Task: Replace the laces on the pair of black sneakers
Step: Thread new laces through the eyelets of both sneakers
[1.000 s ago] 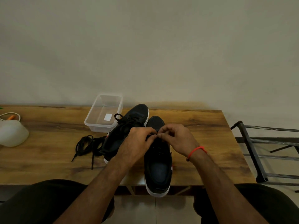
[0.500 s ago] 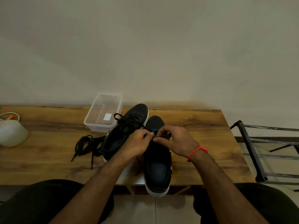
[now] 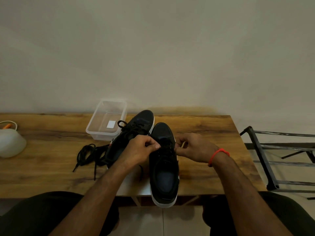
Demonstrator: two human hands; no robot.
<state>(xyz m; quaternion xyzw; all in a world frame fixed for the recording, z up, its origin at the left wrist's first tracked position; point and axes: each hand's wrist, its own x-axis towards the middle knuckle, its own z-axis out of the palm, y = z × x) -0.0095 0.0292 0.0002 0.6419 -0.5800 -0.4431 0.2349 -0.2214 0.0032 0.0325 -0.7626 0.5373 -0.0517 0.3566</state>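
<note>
Two black sneakers with white soles stand side by side on the wooden table [image 3: 213,167], toes pointing away from me. The right sneaker [image 3: 163,178] overhangs the table's front edge. My left hand [image 3: 139,150] pinches a black lace at the left side of its eyelets. My right hand [image 3: 192,149], with a red band at the wrist, pinches the lace at the right side. The left sneaker [image 3: 134,128] is laced, and my left hand partly hides it. A loose black lace [image 3: 88,154] lies coiled on the table to its left.
A clear plastic container [image 3: 107,121] stands behind the left sneaker. A white rounded object [image 3: 10,142] sits at the table's far left. A dark metal rack [image 3: 276,160] stands to the right of the table. My knees are below the table's front edge.
My hands were pinched together over the middle of the right sneaker. They have moved apart to its two sides, drawing the lace outward.
</note>
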